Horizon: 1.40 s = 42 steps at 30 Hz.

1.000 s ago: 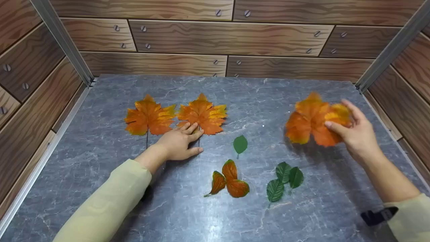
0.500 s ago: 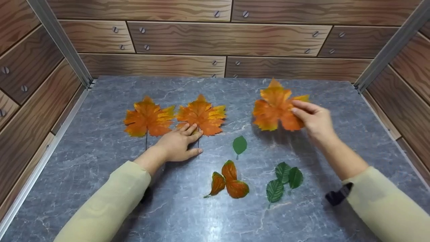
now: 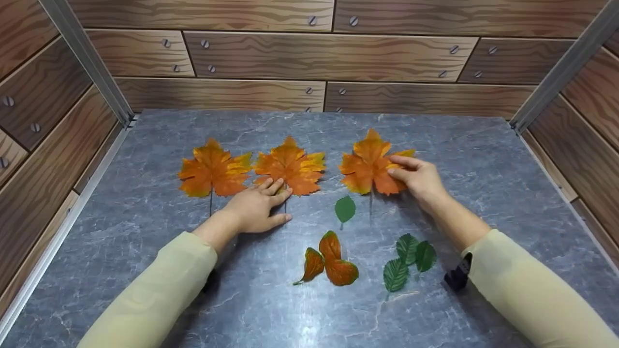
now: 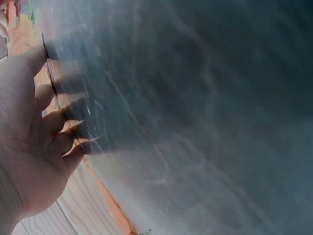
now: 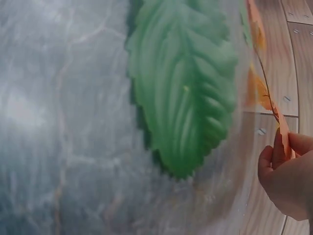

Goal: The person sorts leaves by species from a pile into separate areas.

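Observation:
My right hand (image 3: 420,181) pinches the right edge of an orange maple leaf (image 3: 367,166) between thumb and fingers; its thin stem points toward me. In the right wrist view this maple leaf (image 5: 283,128) shows edge-on in the fingers. With fingers spread, my left hand (image 3: 256,208) rests on the lower part and stem of a second maple leaf (image 3: 290,162). Left of that lies a third maple leaf (image 3: 211,169), its stem partly behind the left hand. The left wrist view shows the left hand (image 4: 39,132) with straight fingertips down at the table.
Between the hands lies a small green leaf (image 3: 345,209) on the grey marbled table (image 3: 271,309). Nearer me are a reddish-brown three-part leaf (image 3: 341,270) and a green three-part leaf sprig (image 3: 396,274). Wood-patterned walls (image 3: 271,55) enclose the back and sides.
My right hand has carried its maple leaf leftward from the right side and lowered it beside the middle maple leaf. The left hand has stayed in place.

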Tool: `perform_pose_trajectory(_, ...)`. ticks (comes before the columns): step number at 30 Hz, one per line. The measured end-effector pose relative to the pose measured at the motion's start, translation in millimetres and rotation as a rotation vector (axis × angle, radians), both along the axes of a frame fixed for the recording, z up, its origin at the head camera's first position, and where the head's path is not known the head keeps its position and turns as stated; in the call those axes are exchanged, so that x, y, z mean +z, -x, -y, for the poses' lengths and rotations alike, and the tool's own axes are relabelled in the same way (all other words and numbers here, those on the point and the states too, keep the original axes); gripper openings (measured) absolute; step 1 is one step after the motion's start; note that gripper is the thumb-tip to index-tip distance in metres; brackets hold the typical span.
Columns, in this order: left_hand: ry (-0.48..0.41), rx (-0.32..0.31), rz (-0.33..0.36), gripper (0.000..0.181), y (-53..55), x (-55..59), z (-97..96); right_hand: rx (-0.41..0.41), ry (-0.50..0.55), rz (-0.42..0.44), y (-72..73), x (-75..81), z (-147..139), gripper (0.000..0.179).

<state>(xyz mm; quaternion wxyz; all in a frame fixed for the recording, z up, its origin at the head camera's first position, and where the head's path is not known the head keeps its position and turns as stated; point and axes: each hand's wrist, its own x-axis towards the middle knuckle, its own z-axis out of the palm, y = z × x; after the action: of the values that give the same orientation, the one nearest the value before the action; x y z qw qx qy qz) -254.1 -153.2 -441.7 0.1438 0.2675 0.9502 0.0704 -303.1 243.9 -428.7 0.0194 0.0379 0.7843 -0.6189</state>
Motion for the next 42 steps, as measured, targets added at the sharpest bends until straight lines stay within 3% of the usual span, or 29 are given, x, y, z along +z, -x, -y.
perform_pose_trajectory(4,0.004,0.005,0.009,0.076,0.0,0.2,-0.2,0.036,-0.097,0.038,0.6,-3.5,2.2,0.051)
perform_pose_trajectory(22,0.008,0.002,0.004,0.076,0.3,-1.1,0.4,0.157,-0.233,0.088,7.4,-9.2,3.6,0.052)
perform_pose_trajectory(35,0.0,-0.009,-0.001,0.075,-0.4,-1.6,0.7,0.157,-0.322,0.011,8.0,-12.9,3.8,0.053)
perform_pose_trajectory(42,-0.007,-0.002,0.004,0.075,0.3,-1.6,0.1,0.13,-0.376,0.034,2.4,-6.3,-3.3,0.064)
